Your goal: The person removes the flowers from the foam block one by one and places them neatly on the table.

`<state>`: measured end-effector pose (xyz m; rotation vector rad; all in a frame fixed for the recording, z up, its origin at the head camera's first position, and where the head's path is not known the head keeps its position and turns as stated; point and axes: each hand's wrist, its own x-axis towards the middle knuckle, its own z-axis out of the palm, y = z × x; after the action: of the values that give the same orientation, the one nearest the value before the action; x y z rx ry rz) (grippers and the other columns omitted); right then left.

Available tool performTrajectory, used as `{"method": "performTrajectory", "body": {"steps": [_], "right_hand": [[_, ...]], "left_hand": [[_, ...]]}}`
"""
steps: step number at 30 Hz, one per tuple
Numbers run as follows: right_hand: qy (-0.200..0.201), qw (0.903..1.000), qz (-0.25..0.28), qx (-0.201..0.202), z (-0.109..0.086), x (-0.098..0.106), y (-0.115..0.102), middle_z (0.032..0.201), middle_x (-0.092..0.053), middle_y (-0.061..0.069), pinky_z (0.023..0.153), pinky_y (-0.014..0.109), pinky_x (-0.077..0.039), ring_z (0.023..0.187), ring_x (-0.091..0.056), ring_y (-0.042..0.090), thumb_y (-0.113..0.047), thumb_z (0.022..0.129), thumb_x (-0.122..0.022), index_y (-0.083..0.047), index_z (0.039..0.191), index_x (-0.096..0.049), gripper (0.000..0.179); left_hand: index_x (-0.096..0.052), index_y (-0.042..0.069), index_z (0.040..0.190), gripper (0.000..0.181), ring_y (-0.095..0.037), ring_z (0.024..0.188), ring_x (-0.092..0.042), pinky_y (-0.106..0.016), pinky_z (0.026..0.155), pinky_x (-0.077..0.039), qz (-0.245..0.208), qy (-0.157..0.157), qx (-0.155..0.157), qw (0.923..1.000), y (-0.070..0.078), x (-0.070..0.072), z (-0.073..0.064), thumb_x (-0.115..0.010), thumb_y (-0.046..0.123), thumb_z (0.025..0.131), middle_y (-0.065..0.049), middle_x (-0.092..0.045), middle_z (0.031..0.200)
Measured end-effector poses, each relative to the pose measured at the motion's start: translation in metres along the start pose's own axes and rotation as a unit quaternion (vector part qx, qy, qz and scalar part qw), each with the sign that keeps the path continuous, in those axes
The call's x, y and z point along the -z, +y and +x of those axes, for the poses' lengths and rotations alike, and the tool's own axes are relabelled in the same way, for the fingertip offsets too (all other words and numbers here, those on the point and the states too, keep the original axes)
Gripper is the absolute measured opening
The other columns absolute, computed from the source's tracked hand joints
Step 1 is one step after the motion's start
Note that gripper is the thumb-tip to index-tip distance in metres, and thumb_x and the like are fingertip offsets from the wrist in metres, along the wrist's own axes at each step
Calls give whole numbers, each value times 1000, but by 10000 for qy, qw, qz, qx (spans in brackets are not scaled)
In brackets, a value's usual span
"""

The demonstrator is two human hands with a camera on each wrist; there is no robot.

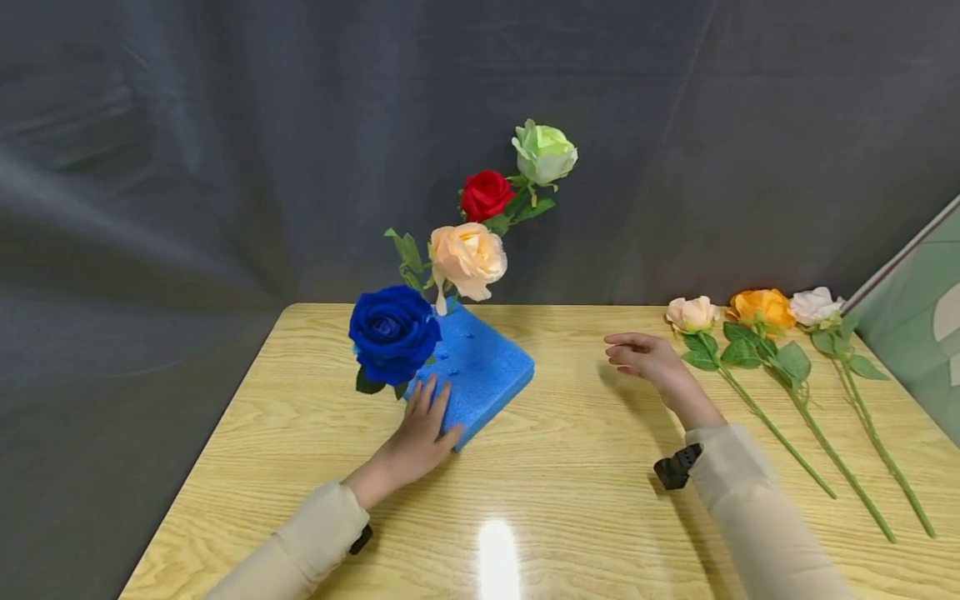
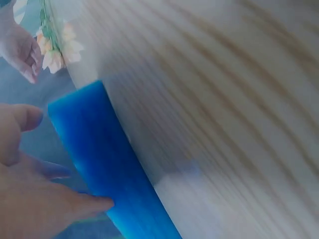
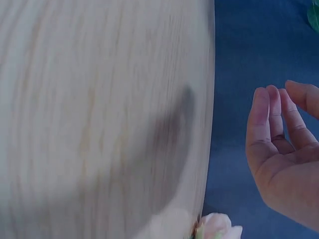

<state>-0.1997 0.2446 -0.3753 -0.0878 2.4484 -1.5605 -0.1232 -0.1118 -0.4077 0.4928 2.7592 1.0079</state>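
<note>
A blue foam block (image 1: 487,367) lies on the table with several artificial roses standing in it: a blue rose (image 1: 394,335), a peach rose (image 1: 469,260), a red rose (image 1: 487,196) and a pale green rose (image 1: 545,153). My left hand (image 1: 422,433) rests on the block's near left part, its fingers spread over the top. In the left wrist view its thumb touches the side of the foam block (image 2: 107,159). Above the table, right of the block, my right hand (image 1: 648,367) hovers with loosely bent fingers and holds nothing; the right wrist view shows its palm (image 3: 286,164).
To the right lie a light pink rose (image 1: 693,315), an orange rose (image 1: 762,310) and a white rose (image 1: 816,306), their stems pointing toward the near right. A dark curtain (image 1: 300,150) hangs behind the wooden table (image 1: 570,500). A green panel (image 1: 911,333) stands at the right edge.
</note>
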Motion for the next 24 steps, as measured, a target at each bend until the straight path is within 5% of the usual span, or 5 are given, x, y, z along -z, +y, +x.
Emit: {"method": "performTrajectory", "body": {"steps": [4,6,9,13,24], "right_hand": [[-84,10000,-26,38,3,-10,-2,131,-52,27,99,38,-50,103,-62,8,-17,101,-46,8,139,-42,46],[-104,9999,-9,25,3,-14,-3,130,-53,28,99,39,-50,105,-62,12,-16,101,-46,8,139,-43,45],[-130,9999,50,28,4,-19,-4,127,-56,25,99,41,-50,103,-63,11,-15,100,-47,9,138,-44,44],[-181,9997,130,80,6,-26,-6,122,-60,19,98,39,-51,97,-62,3,-14,100,-48,10,136,-45,43],[-547,9948,855,-49,10,-65,-19,137,-48,28,106,43,-44,120,-58,30,-16,99,-52,7,139,-43,47]], "left_hand": [[-47,-5,135,43,-35,109,-56,-43,89,-51,503,766,-162,9957,-9,14,-7,-52,18,98,-23,-50,134],[-56,-3,121,31,-23,72,-56,-32,60,-48,794,1223,-207,9891,-17,23,-9,-57,15,95,-18,-62,102],[-54,2,122,34,-26,77,-60,-36,65,-51,1065,1655,-287,9800,-33,37,-8,-62,16,92,-17,-64,103],[-39,11,143,58,-44,133,-37,-61,105,-36,1267,1372,-252,9821,-55,57,-2,-63,27,93,-23,-40,144],[-10,7,155,92,-46,146,-5,-65,115,-10,1033,197,296,9940,-81,79,14,-61,48,90,-25,-5,160]]}}
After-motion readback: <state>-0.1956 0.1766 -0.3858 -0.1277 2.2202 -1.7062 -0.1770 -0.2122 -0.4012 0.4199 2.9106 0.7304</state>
